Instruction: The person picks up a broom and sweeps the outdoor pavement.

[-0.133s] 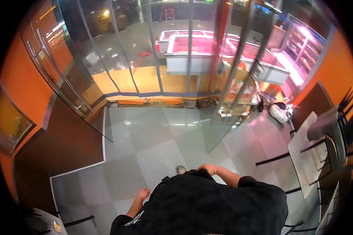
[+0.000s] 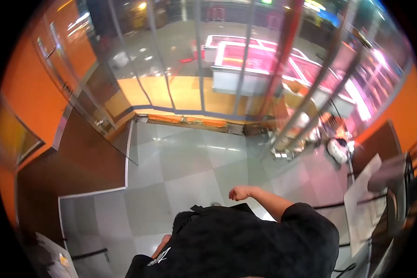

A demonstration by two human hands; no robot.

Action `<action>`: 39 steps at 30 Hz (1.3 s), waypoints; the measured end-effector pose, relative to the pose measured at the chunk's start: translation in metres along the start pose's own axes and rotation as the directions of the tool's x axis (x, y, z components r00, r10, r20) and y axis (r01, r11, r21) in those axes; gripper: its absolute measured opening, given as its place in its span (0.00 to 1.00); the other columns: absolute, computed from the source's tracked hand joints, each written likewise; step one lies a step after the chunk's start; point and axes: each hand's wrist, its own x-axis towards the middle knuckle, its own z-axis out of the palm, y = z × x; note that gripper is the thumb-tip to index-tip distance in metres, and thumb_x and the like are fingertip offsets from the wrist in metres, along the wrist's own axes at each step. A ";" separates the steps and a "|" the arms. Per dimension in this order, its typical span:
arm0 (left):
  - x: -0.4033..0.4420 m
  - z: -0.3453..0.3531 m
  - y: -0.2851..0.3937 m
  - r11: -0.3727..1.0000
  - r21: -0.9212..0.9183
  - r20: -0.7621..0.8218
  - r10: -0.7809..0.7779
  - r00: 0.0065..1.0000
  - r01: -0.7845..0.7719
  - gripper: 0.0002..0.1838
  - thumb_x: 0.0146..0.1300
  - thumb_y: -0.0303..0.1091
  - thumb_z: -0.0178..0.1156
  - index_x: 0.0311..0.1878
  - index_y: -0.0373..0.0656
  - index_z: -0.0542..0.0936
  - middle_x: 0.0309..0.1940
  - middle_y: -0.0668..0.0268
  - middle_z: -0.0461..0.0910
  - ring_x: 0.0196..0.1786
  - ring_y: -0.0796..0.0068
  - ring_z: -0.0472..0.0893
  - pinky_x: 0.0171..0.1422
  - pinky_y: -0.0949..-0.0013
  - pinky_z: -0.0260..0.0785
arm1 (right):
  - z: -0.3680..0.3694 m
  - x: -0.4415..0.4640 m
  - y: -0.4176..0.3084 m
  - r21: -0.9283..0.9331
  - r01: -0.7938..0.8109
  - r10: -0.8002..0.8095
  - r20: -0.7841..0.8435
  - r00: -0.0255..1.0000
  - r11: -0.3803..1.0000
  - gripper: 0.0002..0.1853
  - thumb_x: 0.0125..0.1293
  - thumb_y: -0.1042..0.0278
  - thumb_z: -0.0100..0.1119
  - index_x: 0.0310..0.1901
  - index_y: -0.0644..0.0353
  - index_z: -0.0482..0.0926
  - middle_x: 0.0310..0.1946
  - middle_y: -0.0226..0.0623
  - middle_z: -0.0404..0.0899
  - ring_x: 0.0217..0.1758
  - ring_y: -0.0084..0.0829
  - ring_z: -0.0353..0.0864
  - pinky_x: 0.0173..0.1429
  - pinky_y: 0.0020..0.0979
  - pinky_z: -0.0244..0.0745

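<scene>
My right hand (image 2: 239, 192) is out in front of my black shirt (image 2: 245, 241), over the tiled floor. Its fingers curl loosely inward, and I see nothing in them. Close to my left side, my left hand (image 2: 162, 242) shows only in part. The shirt covers most of it, so its fingers cannot be made out. Neither hand touches anything other than possibly my own clothes. A shoe tip (image 2: 216, 204) peeks out beyond the shirt.
Ahead stands a glass front with metal posts (image 2: 200, 69). Pink-lit display freezers (image 2: 243, 78) are behind it. Glass doors stand left and right. A white helmet-like object (image 2: 337, 151) lies at right, near a table (image 2: 363, 208) and chairs. A brown panel (image 2: 78, 162) borders the left.
My right hand has moved off the front of my shirt, forward and left. My left hand has drawn back toward my body. The view has shifted, and the room slides slightly right.
</scene>
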 end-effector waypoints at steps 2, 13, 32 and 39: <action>0.013 -0.024 -0.012 0.975 0.209 -0.046 0.094 0.995 -0.082 0.22 0.71 0.53 0.56 0.39 0.42 0.86 0.33 0.52 0.86 0.40 0.53 0.87 0.44 0.53 0.77 | -0.077 0.067 -0.074 -0.151 0.088 -0.084 0.032 0.996 0.985 0.21 0.57 0.64 0.66 0.52 0.60 0.85 0.43 0.39 0.90 0.48 0.37 0.87 0.55 0.40 0.80; 0.230 -0.385 0.359 0.565 -0.569 -0.357 0.484 0.799 -0.597 0.18 0.71 0.45 0.61 0.51 0.39 0.86 0.39 0.65 0.87 0.44 0.73 0.83 0.50 0.66 0.75 | -0.276 0.235 -0.448 0.370 0.706 -0.795 0.225 0.563 0.604 0.14 0.65 0.79 0.64 0.52 0.65 0.83 0.51 0.39 0.85 0.56 0.31 0.84 0.61 0.34 0.79; 0.305 -0.663 0.500 0.584 -0.302 -0.590 0.506 0.629 -0.753 0.19 0.67 0.46 0.66 0.49 0.39 0.87 0.41 0.63 0.88 0.44 0.71 0.84 0.49 0.65 0.76 | -0.339 0.406 -0.617 0.635 0.484 -0.436 0.769 -0.467 0.602 0.07 0.71 0.77 0.63 0.48 0.64 0.83 0.42 0.33 0.86 0.45 0.22 0.83 0.51 0.26 0.78; 0.309 -0.672 0.501 0.595 -0.361 -0.743 0.282 0.607 -0.718 0.19 0.66 0.46 0.68 0.49 0.39 0.87 0.41 0.62 0.89 0.44 0.71 0.85 0.49 0.64 0.76 | -0.384 0.441 -0.587 0.625 0.427 -0.383 0.760 -0.526 0.654 0.05 0.71 0.79 0.62 0.46 0.65 0.84 0.39 0.34 0.86 0.41 0.22 0.83 0.46 0.25 0.78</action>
